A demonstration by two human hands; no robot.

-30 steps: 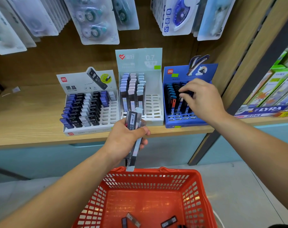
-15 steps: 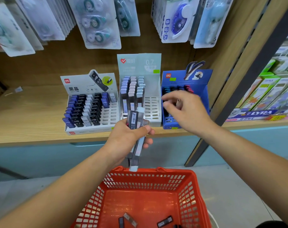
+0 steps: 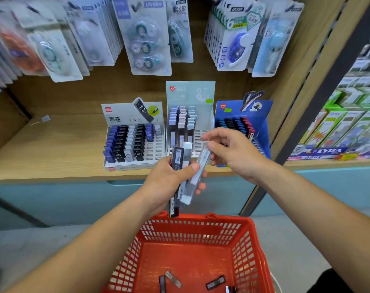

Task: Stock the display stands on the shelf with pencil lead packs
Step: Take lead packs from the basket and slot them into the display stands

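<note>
Three display stands sit on the wooden shelf (image 3: 52, 157): a white one (image 3: 135, 144) at left, a pale teal one (image 3: 190, 115) in the middle and a blue one (image 3: 262, 123) at right. My left hand (image 3: 169, 178) grips a bundle of long pencil lead packs (image 3: 179, 172) in front of the middle stand. My right hand (image 3: 232, 151) pinches the top end of a pale pack (image 3: 203, 161) that still lies against the bundle.
A red plastic basket (image 3: 201, 231) stands below my hands with several loose lead packs (image 3: 173, 280) on its floor. Blister packs of correction tape (image 3: 146, 39) hang above the shelf. Green Lyra boxes (image 3: 338, 132) fill the neighbouring shelf at right.
My right hand left the blue stand, came left to the bundle in my left hand and took hold of a pale pack. The camera view tilted up slightly.
</note>
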